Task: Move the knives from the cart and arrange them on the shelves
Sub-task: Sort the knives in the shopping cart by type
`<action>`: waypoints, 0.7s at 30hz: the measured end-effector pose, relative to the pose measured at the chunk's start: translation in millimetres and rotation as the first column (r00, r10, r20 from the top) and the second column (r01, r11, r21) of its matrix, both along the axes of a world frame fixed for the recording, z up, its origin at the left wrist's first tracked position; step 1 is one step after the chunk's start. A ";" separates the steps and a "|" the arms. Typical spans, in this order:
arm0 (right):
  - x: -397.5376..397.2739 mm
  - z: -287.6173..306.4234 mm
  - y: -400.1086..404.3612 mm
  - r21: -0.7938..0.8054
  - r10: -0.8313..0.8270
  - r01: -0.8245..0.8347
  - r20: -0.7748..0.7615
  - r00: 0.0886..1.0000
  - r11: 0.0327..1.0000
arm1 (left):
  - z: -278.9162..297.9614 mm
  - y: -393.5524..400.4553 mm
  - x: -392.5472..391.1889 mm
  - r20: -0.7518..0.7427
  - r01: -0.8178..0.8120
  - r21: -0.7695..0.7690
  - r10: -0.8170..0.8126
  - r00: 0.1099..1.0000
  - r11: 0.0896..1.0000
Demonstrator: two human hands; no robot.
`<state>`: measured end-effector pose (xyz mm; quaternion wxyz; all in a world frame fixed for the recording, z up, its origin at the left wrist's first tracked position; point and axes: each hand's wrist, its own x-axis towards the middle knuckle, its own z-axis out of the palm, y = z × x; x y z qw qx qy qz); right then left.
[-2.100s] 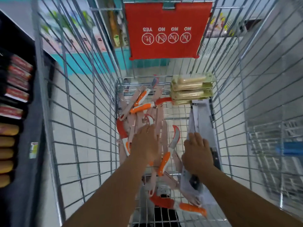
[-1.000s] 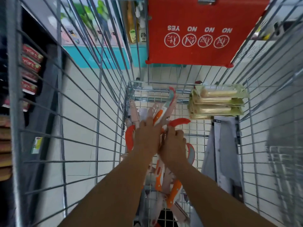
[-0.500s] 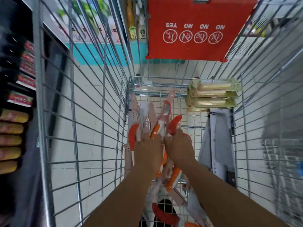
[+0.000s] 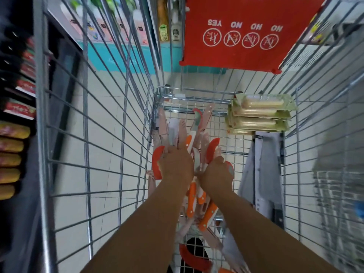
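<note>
Both hands have drawn together since two seconds ago, when the right one lay flat on the grey packaging at the cart's right side; now they meet over the bundle of knives (image 4: pixel 194 146) in the middle of the wire cart (image 4: pixel 102 134). Left hand (image 4: pixel 176 166) lies on top of the bundle with its fingers reaching forward over the packs, and whether its grip is closed around them I cannot tell. Right hand (image 4: pixel 215 175) has its grip curled tight round the bundle's right edge.

These knives come on pale pink backing cards, with bright orange handles and curved orange-red sheaths; the handles stick out below the hands toward the person, the card tips fan out beyond them. More of the same packs (image 4: pixel 194 259) lie loose on the cart floor nearer the person.

Stacked green packs (image 4: pixel 260 117) sit in the far right corner, with grey packaged items (image 4: pixel 262 174) beside the hands. A red sign (image 4: pixel 246 34) hangs on the cart's far end. Store shelves (image 4: pixel 17 115) with red and yellow goods stand at left.
</note>
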<state>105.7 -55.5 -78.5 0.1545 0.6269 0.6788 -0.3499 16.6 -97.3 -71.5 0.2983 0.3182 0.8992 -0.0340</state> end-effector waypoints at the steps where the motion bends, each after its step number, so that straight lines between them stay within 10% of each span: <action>1: 0.7 -1.3 1.1 -0.016 -0.026 0.026 -0.007 1.000 1.000 | 2.4 0.9 -0.9 -0.002 -0.008 -0.012 0.008 1.000 1.000; 13: -19.4 28.5 14.0 -0.192 -0.225 0.153 -0.446 0.866 0.969 | 39.5 -22.6 26.4 0.238 -0.109 0.125 0.077 0.968 0.986; 21: -25.2 35.0 34.7 -0.365 -0.233 0.063 -0.442 0.866 0.929 | 34.9 -16.0 25.1 0.265 0.049 0.155 -0.089 0.960 0.987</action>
